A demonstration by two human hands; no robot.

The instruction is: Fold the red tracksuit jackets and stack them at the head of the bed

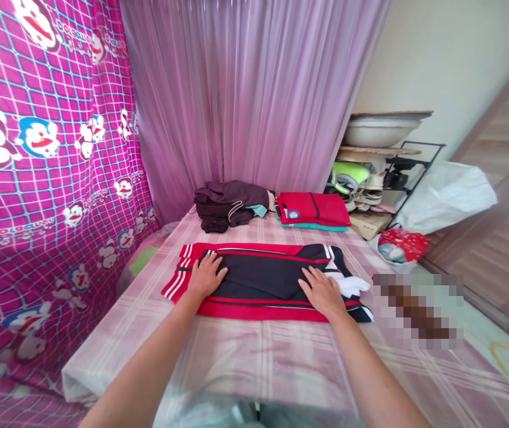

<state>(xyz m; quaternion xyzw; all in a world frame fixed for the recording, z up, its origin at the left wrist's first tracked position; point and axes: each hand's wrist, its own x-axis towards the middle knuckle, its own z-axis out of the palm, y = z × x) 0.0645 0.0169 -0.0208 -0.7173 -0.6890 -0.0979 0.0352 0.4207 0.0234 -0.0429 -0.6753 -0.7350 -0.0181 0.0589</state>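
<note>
A red and dark navy tracksuit garment [258, 276] lies spread sideways on the table, with white stripes at its ends and part of it folded inward. My left hand [206, 275] rests flat on its left end, fingers spread. Near the other end, my right hand [323, 290] presses down with fingers apart. A white piece of cloth [350, 285] sticks out just right of that hand; whether it belongs to the garment I cannot tell.
A checked cloth covers the table [245, 362]. Along its far edge sit a heap of dark clothes [231, 202] and a folded red and teal stack [314, 208]. A shoe rack [379, 184] and white bag [448, 196] stand right. A patterned pink curtain [80, 249] hangs left.
</note>
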